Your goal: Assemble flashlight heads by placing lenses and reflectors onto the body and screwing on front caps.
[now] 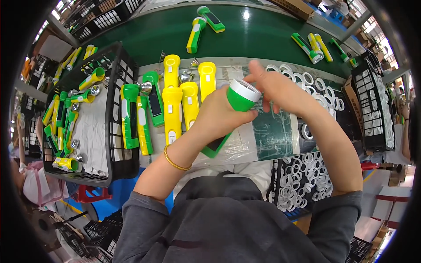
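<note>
My left hand (218, 110) is wrapped round a green flashlight (238, 103) and tilts it with its wide head up. A white ring (249, 90) sits round the rim of that head. Close by its right side is my right hand (268, 83), slightly blurred, fingers apart and seemingly holding nothing; whether its fingertips touch the ring I cannot tell. To the left of my hands lie several yellow flashlights (172, 109) and green ones (130, 116), some with silver reflector cups (186, 77) by their heads. Loose white rings (308, 79) are scattered to the right.
A black crate (115, 151) at the left holds more flashlights. White rings fill a lower crate (275, 186) near my lap, and another black crate (367, 94) stands at the far right. Finished-looking flashlights (196, 35) rest on the green belt (153, 41) beyond the worktop.
</note>
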A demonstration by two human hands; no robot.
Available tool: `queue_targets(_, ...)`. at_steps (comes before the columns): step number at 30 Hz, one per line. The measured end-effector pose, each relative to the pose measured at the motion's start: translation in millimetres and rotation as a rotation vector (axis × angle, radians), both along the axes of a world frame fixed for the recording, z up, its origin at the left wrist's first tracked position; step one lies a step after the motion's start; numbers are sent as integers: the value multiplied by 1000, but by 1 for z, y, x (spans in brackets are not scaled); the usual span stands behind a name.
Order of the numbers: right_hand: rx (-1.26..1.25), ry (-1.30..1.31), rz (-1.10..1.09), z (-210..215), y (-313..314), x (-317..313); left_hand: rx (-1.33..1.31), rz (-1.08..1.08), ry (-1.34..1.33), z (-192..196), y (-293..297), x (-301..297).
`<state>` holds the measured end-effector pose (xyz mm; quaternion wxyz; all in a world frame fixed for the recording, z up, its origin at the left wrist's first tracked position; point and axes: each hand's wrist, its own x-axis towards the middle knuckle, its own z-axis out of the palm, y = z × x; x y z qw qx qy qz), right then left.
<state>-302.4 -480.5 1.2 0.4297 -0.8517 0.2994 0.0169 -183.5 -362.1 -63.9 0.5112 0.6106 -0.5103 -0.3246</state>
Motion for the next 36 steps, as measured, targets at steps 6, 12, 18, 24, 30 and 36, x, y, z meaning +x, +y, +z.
queue_targets(6,-704,-76,133,-3,32,3,-102,21,-257,-3,8,-11)
queue_targets(12,-475,-529,689,19,31,-24,-88,-607,662,15,37,-20)
queue_targets(18,-209,-230,661,41,29,-57,309,-830,758,8,26,-10)
queue_targets(24,-578,149,197,25,47,-53,-121,-100,-139,-4,16,-41)
queue_targets(30,-163,-99,157,19,33,-49,34,-362,220,8,24,-22)
queue_targets(36,-548,-387,310,-10,41,-48,233,-502,360,18,22,-19)
